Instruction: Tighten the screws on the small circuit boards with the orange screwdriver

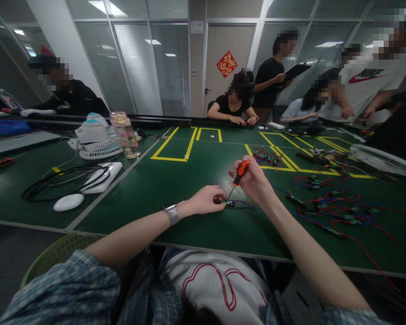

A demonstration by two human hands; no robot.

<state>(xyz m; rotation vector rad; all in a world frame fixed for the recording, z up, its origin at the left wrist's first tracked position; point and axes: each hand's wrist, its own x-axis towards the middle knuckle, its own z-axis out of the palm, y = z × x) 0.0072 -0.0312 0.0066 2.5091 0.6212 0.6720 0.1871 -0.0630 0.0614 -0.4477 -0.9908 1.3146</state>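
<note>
An orange and black screwdriver (241,172) is gripped in my right hand (252,177), its shaft slanting down to a small green circuit board (230,203). My left hand (211,199) is closed around the board's left end, pressing it on the green table (176,232). Something dark and reddish shows at those fingertips, too small to make out. Thin red and blue wires (246,205) run from the board to the right. Whether the screwdriver's tip touches a screw cannot be made out.
Several wired circuit boards (348,219) lie scattered at the right, with another cluster (265,158) further back. To the left are a white fan (96,137), a bottle (126,135), a white mouse (68,202) and coiled black cable (37,192). People sit and stand across the table.
</note>
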